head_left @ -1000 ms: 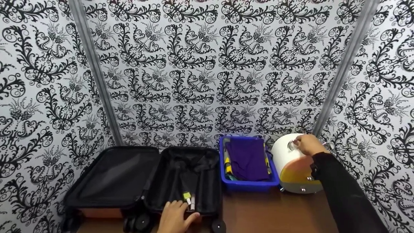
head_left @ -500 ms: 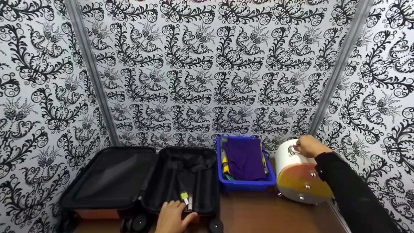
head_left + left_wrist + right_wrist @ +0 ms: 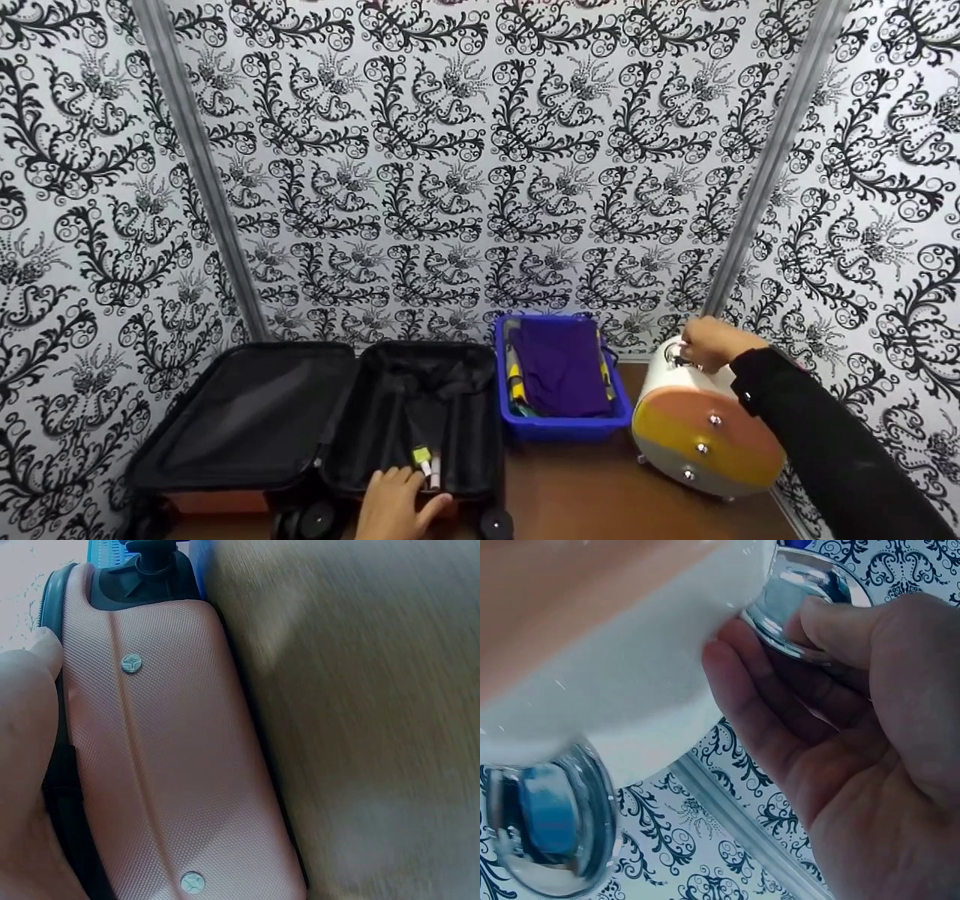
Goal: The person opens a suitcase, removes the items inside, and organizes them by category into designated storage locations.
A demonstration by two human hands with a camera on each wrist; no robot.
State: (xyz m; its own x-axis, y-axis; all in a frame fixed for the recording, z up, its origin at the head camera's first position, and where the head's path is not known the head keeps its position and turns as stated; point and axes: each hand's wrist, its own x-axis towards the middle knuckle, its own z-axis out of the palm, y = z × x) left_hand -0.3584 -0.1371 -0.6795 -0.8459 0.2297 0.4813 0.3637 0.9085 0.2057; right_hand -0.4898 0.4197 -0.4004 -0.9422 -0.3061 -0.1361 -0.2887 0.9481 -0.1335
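Observation:
At the right stands a white rounded case [image 3: 709,442] with an orange, yellow and grey front and small silver knobs. My right hand [image 3: 716,343] grips a shiny silver handle [image 3: 791,604] on its top; thumb and fingers close around it in the right wrist view. A second silver fitting [image 3: 551,829] shows further along the white shell. My left hand [image 3: 394,506] rests over the front rim of an open suitcase [image 3: 382,450], black inside and pink outside. Behind my left fingers, a yellow-green and white item [image 3: 422,457] and a slim pinkish tube [image 3: 435,472] lie in the suitcase.
A blue basket [image 3: 566,427] holding folded purple fabric [image 3: 562,367] and yellow-grey patterned fabric stands between suitcase and case. The open suitcase lid [image 3: 247,412] lies at the left. All stand on a brown wooden table [image 3: 559,495] with patterned walls [image 3: 420,150] close behind.
The white case has moved toward me and slightly right, turning so its coloured front shows more fully, with my right hand on its handle. My left hand stays at the suitcase rim.

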